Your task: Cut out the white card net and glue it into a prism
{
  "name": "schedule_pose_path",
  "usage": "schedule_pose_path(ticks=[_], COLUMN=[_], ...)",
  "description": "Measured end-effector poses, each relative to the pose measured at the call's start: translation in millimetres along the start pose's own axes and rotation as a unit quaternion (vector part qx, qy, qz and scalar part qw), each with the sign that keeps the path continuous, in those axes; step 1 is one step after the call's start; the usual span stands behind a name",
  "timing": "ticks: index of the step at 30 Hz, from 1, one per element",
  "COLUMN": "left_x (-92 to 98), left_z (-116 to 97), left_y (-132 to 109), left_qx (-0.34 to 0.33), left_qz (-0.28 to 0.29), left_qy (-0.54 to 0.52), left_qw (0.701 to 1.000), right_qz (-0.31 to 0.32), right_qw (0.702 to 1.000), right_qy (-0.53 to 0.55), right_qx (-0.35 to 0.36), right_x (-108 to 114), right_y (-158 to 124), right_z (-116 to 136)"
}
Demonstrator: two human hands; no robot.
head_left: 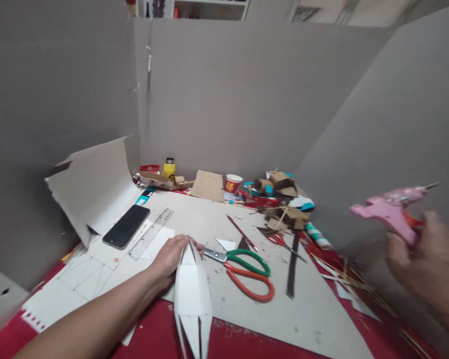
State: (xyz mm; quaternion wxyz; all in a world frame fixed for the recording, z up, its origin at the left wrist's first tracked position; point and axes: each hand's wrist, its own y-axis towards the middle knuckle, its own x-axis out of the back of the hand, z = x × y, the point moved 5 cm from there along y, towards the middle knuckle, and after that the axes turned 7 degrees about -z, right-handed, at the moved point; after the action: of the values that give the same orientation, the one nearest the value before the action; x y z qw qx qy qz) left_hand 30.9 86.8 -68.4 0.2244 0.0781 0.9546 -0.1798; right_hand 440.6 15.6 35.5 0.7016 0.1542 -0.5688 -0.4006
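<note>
My left hand point(174, 252) is closed around the pointed far end of a white paper model point(193, 294), a long tapered body with dark slits near both ends. Some of those fingers are hidden behind it. Off to the right, my right hand point(415, 249) grips a pink glue gun point(391, 212) in the air, its nozzle pointing right; this hand is blurred. Scissors point(243, 267) with one green and one orange handle lie just right of the model, their blades partly hidden by it and my left hand.
A phone point(127, 227), a clear ruler point(151, 234) and a drawn-on paper sheet point(86, 274) lie on the left. A pencil point(243, 233), red scissors point(279, 239) and cardboard scraps point(288, 218) are on the right. At the back stand a paper cup point(232, 184) and yellow bottle point(169, 170).
</note>
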Motion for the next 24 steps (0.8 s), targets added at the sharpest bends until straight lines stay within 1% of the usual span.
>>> schedule_pose_path(ticks=[1,2,3,4,6,9,10,11,12,13,15,17,19,21,24], left_x=[-0.2,-0.4,-0.7,-0.9,-1.4,-1.3,-1.0,-0.7,-0.5,-0.3,-0.5,-1.3,-2.4,-3.6,-4.6], left_z=[0,0,1,1,2,1,0,-1,-2,-3,-4,-6,-7,-8,-7], left_y=[0,1,1,1,0,-1,-2,-2,-3,-3,-4,-4,-5,-6,-7], left_qx=[-0.002,-0.003,-0.003,-0.004,-0.007,-0.017,-0.02,-0.022,-0.023,-0.023,-0.024,-0.031,-0.039,-0.042,-0.045], left_qz=[0.005,0.01,0.014,0.018,0.023,0.018,0.013,0.007,0.001,-0.003,-0.009,-0.013,-0.016,-0.015,-0.002], left_qy=[0.003,0.007,0.011,0.014,0.02,0.028,0.033,0.039,0.048,0.058,0.078,0.099,0.123,0.15,0.187], left_qw=[1.0,1.0,1.0,1.0,1.0,0.999,0.999,0.999,0.999,0.998,0.997,0.995,0.992,0.988,0.981], right_qz=[-0.067,-0.099,-0.109,-0.083,-0.016,0.117,0.152,0.204,0.241,0.266,0.283,0.307,0.33,0.347,0.377], right_qw=[0.997,0.99,0.977,0.963,0.938,0.902,0.897,0.892,0.891,0.896,0.908,0.909,0.903,0.896,0.888], right_qy=[0.002,0.046,0.118,0.195,0.302,0.384,0.386,0.379,0.371,0.353,0.302,0.244,0.202,0.177,0.154], right_qx=[-0.048,-0.094,-0.139,-0.164,-0.169,-0.158,-0.152,-0.135,-0.098,-0.042,0.067,0.141,0.186,0.212,0.213], right_x=[19,30,36,35,24,-8,-20,-34,-45,-55,-70,-81,-87,-86,-82], right_y=[-2,-5,-9,-13,-20,-38,-45,-54,-62,-69,-81,-91,-98,-101,-103], right_z=[14,27,39,50,71,99,108,117,128,139,155,164,166,165,159])
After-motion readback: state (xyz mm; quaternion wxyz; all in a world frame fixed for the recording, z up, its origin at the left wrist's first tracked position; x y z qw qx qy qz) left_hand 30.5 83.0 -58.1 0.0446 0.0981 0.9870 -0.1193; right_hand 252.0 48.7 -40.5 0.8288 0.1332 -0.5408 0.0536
